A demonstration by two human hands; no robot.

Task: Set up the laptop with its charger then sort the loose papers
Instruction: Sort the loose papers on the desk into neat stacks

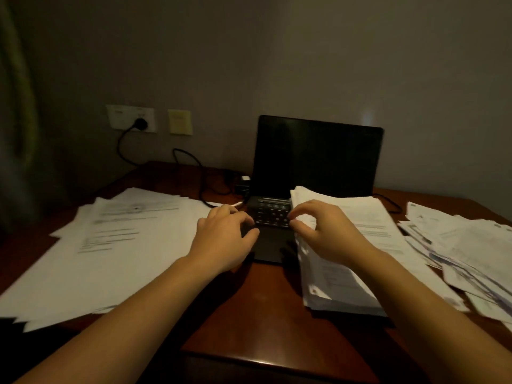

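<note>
A black laptop [318,156] stands open on the wooden desk [249,314], its screen dark. A thick stack of white papers [360,245] covers the right half of its keyboard. My right hand [327,234] pinches the stack's left edge between thumb and fingers. My left hand [224,239] rests, fingers curled, at the left side of the keyboard, holding nothing. A black charger cable [194,173] runs from a plug in the wall socket [140,123] across the desk to the laptop's left side. A wide spread of white sheets [110,245] lies to the left.
A loose heap of smaller papers [465,250] lies at the desk's right end. A yellowish wall plate [180,122] sits beside the socket. A small dark charger brick [243,182] lies behind the laptop's left corner. A green curtain [19,106] hangs at the far left.
</note>
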